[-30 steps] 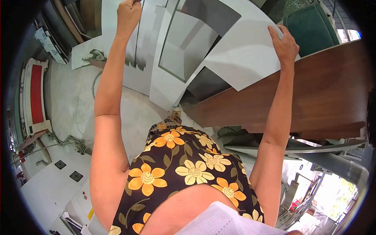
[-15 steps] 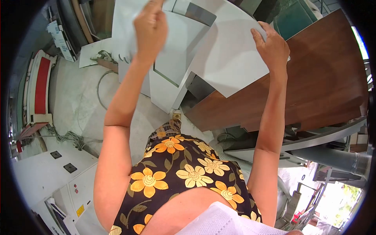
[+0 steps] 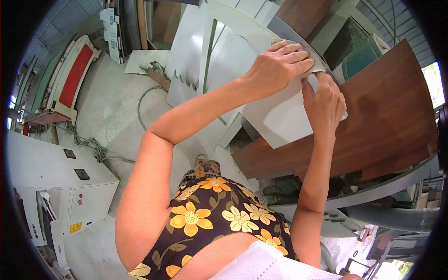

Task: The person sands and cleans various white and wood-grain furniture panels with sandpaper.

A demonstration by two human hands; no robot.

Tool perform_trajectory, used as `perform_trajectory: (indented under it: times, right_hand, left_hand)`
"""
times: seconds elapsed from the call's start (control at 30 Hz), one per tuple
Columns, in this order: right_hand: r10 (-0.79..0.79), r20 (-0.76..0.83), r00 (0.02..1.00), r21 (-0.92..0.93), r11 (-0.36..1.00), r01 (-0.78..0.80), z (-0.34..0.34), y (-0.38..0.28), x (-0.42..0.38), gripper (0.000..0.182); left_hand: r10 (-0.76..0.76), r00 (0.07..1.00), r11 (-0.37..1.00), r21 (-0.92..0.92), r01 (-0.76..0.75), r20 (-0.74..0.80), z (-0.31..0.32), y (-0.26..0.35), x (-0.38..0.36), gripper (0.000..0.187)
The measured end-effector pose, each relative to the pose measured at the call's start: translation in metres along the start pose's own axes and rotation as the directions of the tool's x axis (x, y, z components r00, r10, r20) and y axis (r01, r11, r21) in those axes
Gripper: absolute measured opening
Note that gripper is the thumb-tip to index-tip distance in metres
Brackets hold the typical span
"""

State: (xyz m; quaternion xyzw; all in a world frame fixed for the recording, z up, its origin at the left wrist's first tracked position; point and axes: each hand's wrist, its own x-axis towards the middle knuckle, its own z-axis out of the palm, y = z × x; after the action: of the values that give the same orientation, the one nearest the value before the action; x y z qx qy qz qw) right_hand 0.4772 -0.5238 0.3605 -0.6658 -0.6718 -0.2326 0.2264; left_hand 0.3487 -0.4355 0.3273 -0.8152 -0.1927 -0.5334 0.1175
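Observation:
A white panel with a cut-out frame behind it lies in front of me. My left hand reaches across to its far right edge, fingers stretched flat over a thin greyish piece that I cannot make out clearly. Just below it, my right hand is closed on the white panel's right edge, with the thumb on the near side. The two hands are close together, and the undersides of their fingers are hidden.
A large brown board extends to the right, below a green container. On the left stand a white machine cabinet and a red-and-white unit. Cables lie on the floor; a grey hose runs at lower right.
My left hand has swung from the upper left to the panel's right edge, beside my right hand. My right hand remains at that edge. The view has shifted, showing more of the left side.

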Motion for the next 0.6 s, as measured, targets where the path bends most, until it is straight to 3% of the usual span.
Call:
perform_trajectory:
  times: [0.07, 0.17, 0.4, 0.47, 0.53, 0.57, 0.6]
  right_hand:
    - [-0.023, -0.066, 0.998, 0.003, 1.0, 0.023, 0.003, 0.002, -0.006, 0.032]
    - [-0.006, -0.035, 0.999, 0.006, 1.0, 0.006, -0.003, 0.001, -0.012, 0.035]
    - [0.043, -0.097, 0.994, 0.031, 0.999, -0.04, -0.008, 0.022, -0.034, 0.034]
    - [0.061, -0.106, 0.993, 0.029, 0.998, -0.058, -0.01, 0.028, -0.04, 0.033]
    - [0.072, -0.111, 0.991, 0.034, 0.997, -0.069, -0.012, 0.032, -0.048, 0.034]
    - [0.081, -0.118, 0.99, 0.033, 0.996, -0.078, -0.014, 0.035, -0.051, 0.034]
    - [0.09, -0.137, 0.987, 0.024, 0.996, -0.088, -0.014, 0.039, -0.053, 0.034]
  left_hand:
    - [0.022, 1.0, 0.999, 0.032, -0.022, -0.004, -0.008, -0.015, -0.007, 0.026]
    - [-0.005, 0.999, 0.989, 0.15, -0.002, 0.05, -0.029, -0.05, -0.01, 0.028]
    - [-0.061, 0.986, 0.923, 0.384, -0.004, 0.156, -0.064, -0.177, -0.019, 0.037]
    - [-0.349, 0.921, 0.845, 0.483, 0.23, 0.172, -0.078, -0.191, -0.015, 0.038]
    - [-0.457, 0.889, 0.795, 0.462, 0.393, 0.031, -0.087, -0.197, -0.018, 0.039]
    - [-0.505, 0.863, 0.768, 0.437, 0.468, -0.037, -0.084, -0.198, -0.015, 0.04]
    - [-0.372, 0.926, 0.853, 0.372, 0.366, -0.059, -0.077, -0.185, -0.005, 0.041]
